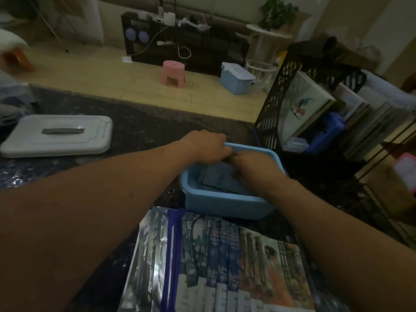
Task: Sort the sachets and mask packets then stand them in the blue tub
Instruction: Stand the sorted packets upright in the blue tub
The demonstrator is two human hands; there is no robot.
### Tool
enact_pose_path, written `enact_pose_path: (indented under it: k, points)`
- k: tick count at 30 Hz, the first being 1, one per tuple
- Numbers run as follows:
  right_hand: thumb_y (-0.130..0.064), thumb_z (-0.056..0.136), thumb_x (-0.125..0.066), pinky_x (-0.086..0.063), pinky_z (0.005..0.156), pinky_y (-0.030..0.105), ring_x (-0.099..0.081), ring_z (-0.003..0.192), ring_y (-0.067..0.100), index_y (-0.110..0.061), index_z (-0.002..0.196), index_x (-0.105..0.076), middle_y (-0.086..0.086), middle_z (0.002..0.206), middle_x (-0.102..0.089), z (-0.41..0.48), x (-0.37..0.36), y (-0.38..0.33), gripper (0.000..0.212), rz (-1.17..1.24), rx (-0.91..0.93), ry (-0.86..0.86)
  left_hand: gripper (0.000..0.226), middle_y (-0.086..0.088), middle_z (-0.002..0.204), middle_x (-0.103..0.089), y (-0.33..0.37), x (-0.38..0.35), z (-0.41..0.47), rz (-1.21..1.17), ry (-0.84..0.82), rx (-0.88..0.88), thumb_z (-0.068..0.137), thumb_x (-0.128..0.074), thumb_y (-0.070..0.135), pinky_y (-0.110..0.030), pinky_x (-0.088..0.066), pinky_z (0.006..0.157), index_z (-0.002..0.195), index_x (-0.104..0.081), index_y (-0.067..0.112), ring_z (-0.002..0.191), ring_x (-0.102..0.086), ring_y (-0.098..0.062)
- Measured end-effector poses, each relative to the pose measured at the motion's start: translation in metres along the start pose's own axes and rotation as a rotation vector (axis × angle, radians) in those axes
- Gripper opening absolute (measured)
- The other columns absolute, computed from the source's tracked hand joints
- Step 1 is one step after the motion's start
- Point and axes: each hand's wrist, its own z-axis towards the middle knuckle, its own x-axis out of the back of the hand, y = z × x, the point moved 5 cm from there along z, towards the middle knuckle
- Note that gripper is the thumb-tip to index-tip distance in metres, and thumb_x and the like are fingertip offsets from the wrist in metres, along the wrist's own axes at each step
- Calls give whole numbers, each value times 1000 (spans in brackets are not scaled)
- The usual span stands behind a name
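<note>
The blue tub [225, 206] sat on the dark counter [135, 131] at the centre of our view, with dark packets [219, 179] leaning inside it. Our left hand [207, 147] lay over its far rim with fingers curled downward. Our right hand [254, 164] reached into the tub beside it. We could not tell what either hand had hold of, since the fingertips were hidden. At six o'clock from the tub lay a fanned row of mask packets [213, 262], flat and overlapping. A white lid [56, 136] rested at nine o'clock, well apart. A black rack [276, 104] of books stood at two o'clock, and a pink stool [173, 72] stood on the floor towards twelve.
</note>
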Motion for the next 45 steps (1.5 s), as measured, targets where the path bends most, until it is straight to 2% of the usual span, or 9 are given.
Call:
enact_pose_path:
  k: [4, 8, 13, 20, 25, 30, 36, 41, 45]
  points:
    - [-38, 88, -72, -41, 87, 45, -63, 97, 26, -28, 109, -69, 0, 104, -69, 6, 4, -2, 24, -200, -31, 150, 63, 4, 101, -61, 1, 0, -4, 13, -49, -64, 75, -43, 79, -41, -40, 78, 111, -54, 29, 88, -56, -20]
    - [-49, 82, -78, -39, 93, 47, -59, 101, 26, -26, 111, -66, 2, 108, -65, 10, -3, 4, 39, -241, -106, 178, 56, 1, 114, -61, 2, -9, -4, 193, 28, -94, 81, -76, 58, -39, -42, 78, 118, -47, 28, 98, -57, -22]
    - [-56, 79, -79, -40, 90, 47, -59, 103, 28, -23, 116, -61, 4, 111, -64, 5, -2, 7, 53, -205, -161, 224, 60, -8, 123, -64, 5, -12, -3, 318, 117, -66, 87, -78, 51, -44, -47, 82, 128, -47, 20, 108, -62, -31]
    - [-53, 99, -60, -47, 69, 36, -60, 76, 15, -24, 87, -61, -7, 83, -62, -113, 53, 43, 31, 610, -598, 730, 60, -9, 124, -64, 6, -11, -3, 335, 95, -35, 85, -76, 50, -46, -52, 84, 129, -48, 21, 106, -61, -32]
    - [-46, 93, -73, -43, 61, 25, -64, 78, 8, -26, 91, -64, -7, 85, -68, -204, -21, 39, 22, 790, -818, 144, 62, -8, 124, -64, 8, -8, -5, 345, 78, -16, 85, -76, 53, -46, -53, 84, 131, -47, 22, 107, -61, -32]
    - [-78, 64, -81, -46, 68, 31, -57, 91, 13, -27, 112, -45, -5, 108, -53, -239, -80, 34, 79, 639, -902, -371, 62, -6, 119, -63, 11, -5, -9, 335, 49, -5, 84, -77, 55, -48, -55, 83, 128, -46, 23, 101, -59, -29]
    - [-46, 77, -90, -36, 53, 17, -46, 74, -1, -20, 115, -40, -13, 87, -46, -232, -79, 29, 68, 807, -918, -335, 63, -6, 116, -63, 12, -2, -12, 337, 33, 13, 84, -77, 56, -49, -57, 85, 128, -47, 23, 99, -59, -29]
    - [-48, 74, -91, -49, 78, 23, -60, 102, 9, -36, 138, -46, -5, 123, -56, -233, -82, 24, 79, 810, -776, -250, 63, -5, 113, -63, 12, -2, -12, 340, 32, 21, 83, -77, 57, -49, -58, 83, 127, -47, 24, 96, -60, -28]
    - [-59, 70, -89, -46, 78, 23, -54, 103, 10, -47, 123, -49, -10, 114, -43, -230, -82, 31, 68, 735, -724, -283, 61, -4, 111, -63, 11, -4, -12, 340, 38, 22, 83, -77, 57, -49, -58, 82, 125, -46, 25, 94, -59, -28]
